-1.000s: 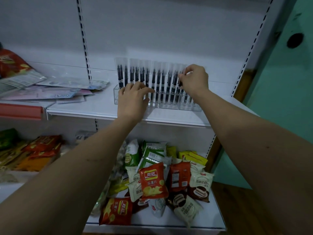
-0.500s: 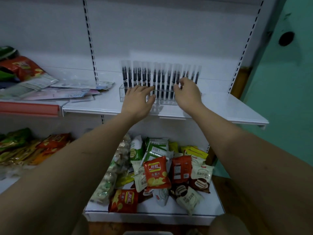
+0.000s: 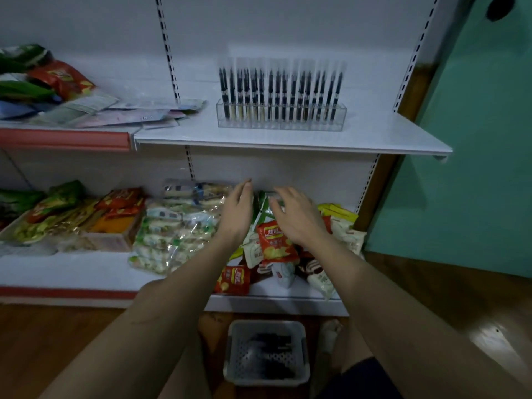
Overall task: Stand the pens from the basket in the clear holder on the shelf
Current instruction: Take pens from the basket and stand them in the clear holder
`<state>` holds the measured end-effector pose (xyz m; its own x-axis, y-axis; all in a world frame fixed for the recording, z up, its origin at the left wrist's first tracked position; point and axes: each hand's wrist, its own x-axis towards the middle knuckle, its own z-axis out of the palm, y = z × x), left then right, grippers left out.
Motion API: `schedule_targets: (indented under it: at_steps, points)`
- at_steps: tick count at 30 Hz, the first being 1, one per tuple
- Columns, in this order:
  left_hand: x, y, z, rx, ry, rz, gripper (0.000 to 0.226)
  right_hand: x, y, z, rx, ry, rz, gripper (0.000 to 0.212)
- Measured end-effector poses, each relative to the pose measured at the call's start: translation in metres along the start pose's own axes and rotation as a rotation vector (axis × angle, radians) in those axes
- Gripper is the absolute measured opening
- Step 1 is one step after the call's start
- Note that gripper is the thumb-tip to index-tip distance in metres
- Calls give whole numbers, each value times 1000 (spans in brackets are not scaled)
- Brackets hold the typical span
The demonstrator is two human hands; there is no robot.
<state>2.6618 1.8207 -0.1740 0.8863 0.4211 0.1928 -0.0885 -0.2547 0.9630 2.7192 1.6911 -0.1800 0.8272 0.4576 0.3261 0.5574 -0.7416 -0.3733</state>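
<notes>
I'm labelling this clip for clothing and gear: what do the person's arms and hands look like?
Both forearms are bare, with no sleeves in view. The left hand and right hand wear no gloves; no rings, watch or bands are visible.

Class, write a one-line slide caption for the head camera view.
Both hands, left and right, hang empty between the pen-filled clear holder on the shelf and the floor basket.

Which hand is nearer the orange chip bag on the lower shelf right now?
Right. The right hand hovers just above and right of the orange chip bag, nearly over it; the left hand is up and to its left, farther off.
</notes>
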Motion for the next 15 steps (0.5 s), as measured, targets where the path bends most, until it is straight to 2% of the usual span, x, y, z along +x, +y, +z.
schedule_targets:
  at_steps: [4, 6, 8, 12, 15]
  points:
    - [-23, -37, 8, -5, 9, -129, 42, -24, 9, 41, 85, -114, 84, 48]
    - [-32, -59, 13, -22, -4, -193, 31, -35, 15, 62, 175, -164, 157, 45]
    - [-39, -84, 18, -43, -20, -261, 30, -46, 24, 88, 271, -234, 255, 42]
    - [-52, -148, 25, 58, -33, -424, 40, -74, 46, 148, 401, -411, 398, 39]
    - [-65, -196, 31, 102, -74, -556, 44, -100, 69, 199, 379, -577, 505, 45]
